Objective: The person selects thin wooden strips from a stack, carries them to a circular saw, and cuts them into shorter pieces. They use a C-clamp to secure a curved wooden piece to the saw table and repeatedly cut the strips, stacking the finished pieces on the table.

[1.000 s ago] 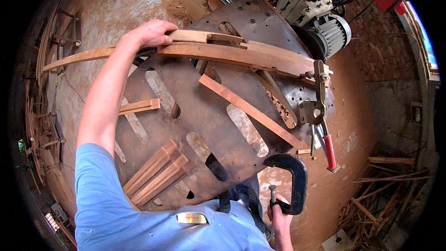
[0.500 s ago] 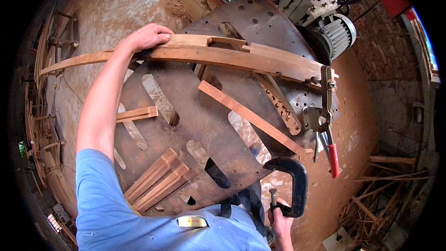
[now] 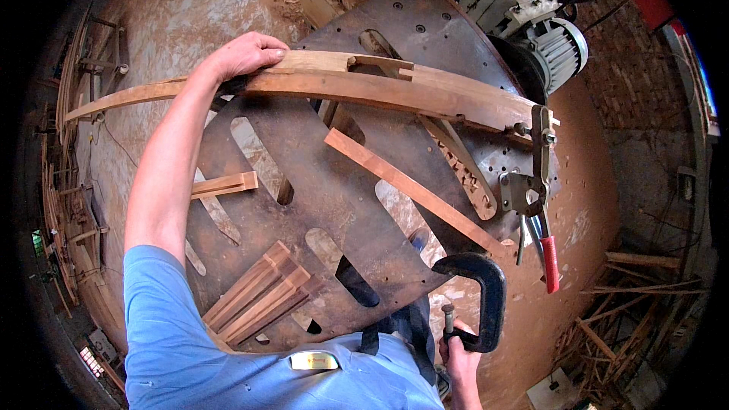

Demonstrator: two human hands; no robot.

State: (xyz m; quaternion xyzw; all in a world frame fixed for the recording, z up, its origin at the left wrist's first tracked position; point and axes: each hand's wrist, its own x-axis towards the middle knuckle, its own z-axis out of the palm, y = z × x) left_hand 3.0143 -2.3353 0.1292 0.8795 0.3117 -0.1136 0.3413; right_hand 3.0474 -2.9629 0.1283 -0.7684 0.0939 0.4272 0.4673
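My left hand point(image 3: 247, 57) is closed over the top of a long curved wooden piece point(image 3: 342, 89), left of its middle. This piece bows across the far part of a dark metal table point(image 3: 296, 175). Along its far side lie lighter wood lengths point(image 3: 448, 83), with a notched gap between them. A toggle clamp point(image 3: 541, 159) with a red handle stands at the curve's right end. Low at the right, my right hand point(image 3: 462, 357) grips a black C-clamp point(image 3: 495, 296) near its screw. The C-clamp's upper jaw is by the table's near edge. My left fingertips are partly hidden.
A straight wooden strip point(image 3: 410, 188) lies diagonally on the slotted table. Several short wood pieces point(image 3: 258, 288) are near my body, and another short piece point(image 3: 228, 184) is at the left. A grey motor point(image 3: 558, 53) stands far right. Scrap wood point(image 3: 607, 342) is heaped on the floor.
The table, curved wood and toggle clamp appear slightly further right in the picture. Both hands keep their holds, and the C-clamp has hardly moved.
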